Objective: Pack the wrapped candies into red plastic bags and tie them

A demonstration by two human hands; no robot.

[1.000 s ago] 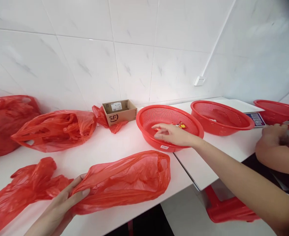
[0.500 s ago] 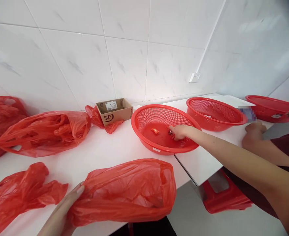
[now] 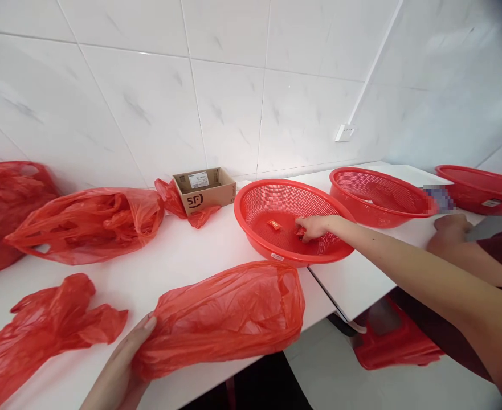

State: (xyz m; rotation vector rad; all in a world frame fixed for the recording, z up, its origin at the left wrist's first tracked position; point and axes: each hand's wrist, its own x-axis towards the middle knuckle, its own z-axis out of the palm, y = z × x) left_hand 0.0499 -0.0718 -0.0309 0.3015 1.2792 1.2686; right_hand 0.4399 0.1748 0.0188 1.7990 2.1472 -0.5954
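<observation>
My left hand (image 3: 125, 364) is wrapped round the near-left end of a thin red plastic bag (image 3: 229, 319), thumb on top. The bag lies stretched out to the right at the table's front edge, its wide end just below a red perforated basket (image 3: 251, 233). Inside that basket, my right hand (image 3: 314, 226) reaches down with bent fingers closed on a small red wrapped packet (image 3: 301, 231); the fingertips are partly hidden. Left of my fingers, a small orange-red printed packet (image 3: 273, 225) lies on the basket's bottom.
Red plastic bags (image 3: 92, 225) lie at the left, one crumpled bag (image 3: 62, 319) nearer me. An open cardboard box (image 3: 210, 199) stands by the wall. Further right are a second basket (image 3: 370, 213), a third basket (image 3: 485, 196), another person's arm (image 3: 460, 239) and a red stool (image 3: 396, 347).
The view has shifted slightly, moving the scene a little to the right. My left hand has brought the bag slightly closer to the basket. My right hand stays in the basket, its fingers shifted slightly.
</observation>
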